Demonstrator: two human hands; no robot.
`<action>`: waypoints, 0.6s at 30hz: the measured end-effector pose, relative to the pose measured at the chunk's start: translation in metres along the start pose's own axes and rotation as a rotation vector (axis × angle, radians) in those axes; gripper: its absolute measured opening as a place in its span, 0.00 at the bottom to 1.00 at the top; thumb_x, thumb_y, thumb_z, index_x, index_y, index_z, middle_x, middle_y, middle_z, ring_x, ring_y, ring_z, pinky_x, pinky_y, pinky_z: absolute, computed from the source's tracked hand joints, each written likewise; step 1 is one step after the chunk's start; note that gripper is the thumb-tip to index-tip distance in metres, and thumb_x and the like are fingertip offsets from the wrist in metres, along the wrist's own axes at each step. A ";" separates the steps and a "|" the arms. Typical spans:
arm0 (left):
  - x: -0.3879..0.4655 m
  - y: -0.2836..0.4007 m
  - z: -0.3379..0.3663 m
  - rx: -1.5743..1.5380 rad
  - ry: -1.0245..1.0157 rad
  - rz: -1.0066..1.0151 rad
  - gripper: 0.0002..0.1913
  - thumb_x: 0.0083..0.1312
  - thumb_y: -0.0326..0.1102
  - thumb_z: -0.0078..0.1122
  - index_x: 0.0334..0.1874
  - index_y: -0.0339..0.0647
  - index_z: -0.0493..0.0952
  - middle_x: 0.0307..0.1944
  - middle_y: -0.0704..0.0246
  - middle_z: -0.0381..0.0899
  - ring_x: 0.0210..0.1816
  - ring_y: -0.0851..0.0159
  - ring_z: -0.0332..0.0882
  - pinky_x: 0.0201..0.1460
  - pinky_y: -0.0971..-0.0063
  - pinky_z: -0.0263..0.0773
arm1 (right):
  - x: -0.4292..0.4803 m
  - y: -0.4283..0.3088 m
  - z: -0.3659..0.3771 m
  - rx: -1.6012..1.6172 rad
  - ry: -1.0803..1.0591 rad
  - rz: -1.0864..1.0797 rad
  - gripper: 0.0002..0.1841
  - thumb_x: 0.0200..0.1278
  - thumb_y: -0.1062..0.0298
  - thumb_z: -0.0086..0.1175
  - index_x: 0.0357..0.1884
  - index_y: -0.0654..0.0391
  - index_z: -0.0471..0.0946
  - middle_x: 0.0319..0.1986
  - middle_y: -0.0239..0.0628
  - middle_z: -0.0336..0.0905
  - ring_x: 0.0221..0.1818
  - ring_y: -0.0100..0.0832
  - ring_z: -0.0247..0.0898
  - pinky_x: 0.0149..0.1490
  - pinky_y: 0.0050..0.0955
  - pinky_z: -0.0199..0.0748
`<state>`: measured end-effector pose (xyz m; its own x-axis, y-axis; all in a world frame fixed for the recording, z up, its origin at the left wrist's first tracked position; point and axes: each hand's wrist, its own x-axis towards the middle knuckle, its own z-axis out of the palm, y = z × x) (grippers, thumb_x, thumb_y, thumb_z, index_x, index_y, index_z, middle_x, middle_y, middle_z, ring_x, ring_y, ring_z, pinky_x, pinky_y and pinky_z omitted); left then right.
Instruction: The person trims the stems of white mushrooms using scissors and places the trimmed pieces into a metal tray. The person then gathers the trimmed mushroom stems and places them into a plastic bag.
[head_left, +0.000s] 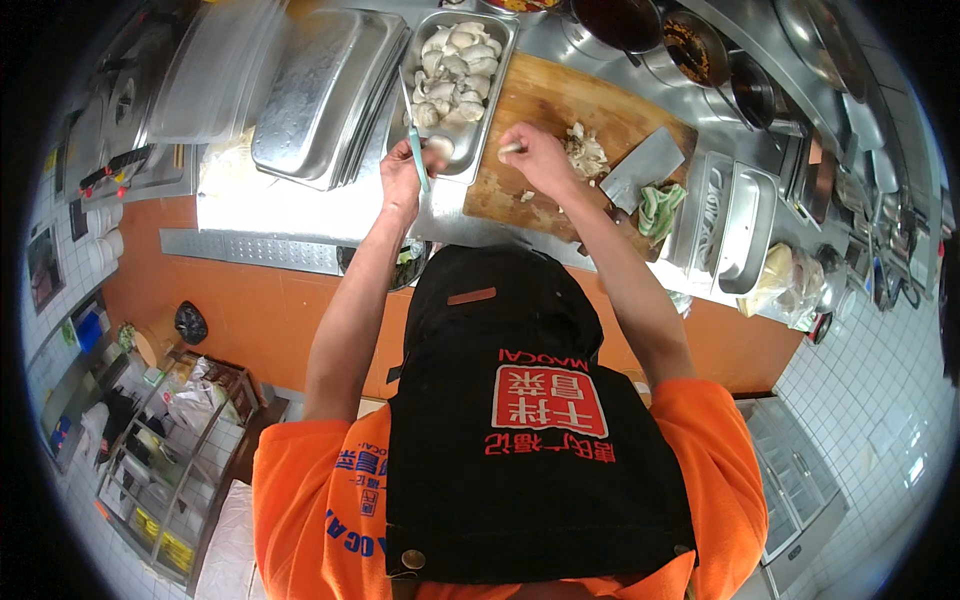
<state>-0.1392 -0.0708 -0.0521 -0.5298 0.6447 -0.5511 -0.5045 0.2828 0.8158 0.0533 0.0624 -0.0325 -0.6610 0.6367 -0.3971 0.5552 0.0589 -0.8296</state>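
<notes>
My left hand (405, 172) is at the near left corner of a steel pan (471, 163) and holds a small knife with a teal handle (418, 159). Its thin blade points away from me. A pale mushroom piece (441, 145), partly blurred, shows at the same fingers. Over the wooden cutting board (491, 187), my right hand (538, 156) pinches a small pale piece (511, 148), seemingly mushroom. Pale grey-white mushrooms (457, 71) fill the far part of the pan. Ragged mushroom trimmings (586, 154) lie in a heap just right of my right hand.
A cleaver (643, 169) and a green-striped cloth (661, 210) lie on the board's right side. Stacked steel lids or trays (326, 90) stand left of the pan. Further right are narrow steel containers (746, 229). Pots with ladles (694, 49) line the back right.
</notes>
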 end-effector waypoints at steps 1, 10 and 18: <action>0.012 -0.002 0.000 0.042 0.030 0.000 0.09 0.52 0.24 0.65 0.35 0.35 0.77 0.24 0.68 0.80 0.21 0.73 0.74 0.24 0.81 0.67 | 0.011 -0.005 0.005 -0.106 -0.005 -0.052 0.12 0.56 0.73 0.63 0.42 0.58 0.76 0.41 0.39 0.78 0.45 0.38 0.77 0.50 0.35 0.74; 0.072 -0.033 0.010 0.194 0.239 -0.046 0.03 0.58 0.23 0.60 0.33 0.30 0.77 0.24 0.63 0.81 0.21 0.68 0.78 0.22 0.75 0.72 | 0.085 -0.031 0.080 -0.623 -0.052 -0.198 0.14 0.55 0.86 0.50 0.43 0.62 0.75 0.49 0.44 0.76 0.55 0.42 0.72 0.64 0.39 0.72; 0.091 -0.061 -0.002 0.839 0.383 0.280 0.12 0.54 0.35 0.59 0.34 0.31 0.80 0.30 0.47 0.81 0.36 0.42 0.81 0.39 0.57 0.73 | 0.083 -0.020 0.086 -0.880 0.090 -0.348 0.10 0.58 0.67 0.52 0.40 0.55 0.81 0.48 0.37 0.76 0.54 0.37 0.66 0.57 0.36 0.63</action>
<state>-0.1575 -0.0311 -0.1525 -0.8184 0.5327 -0.2157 0.2473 0.6652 0.7045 -0.0558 0.0473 -0.0828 -0.8400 0.5290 -0.1209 0.5397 0.7910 -0.2881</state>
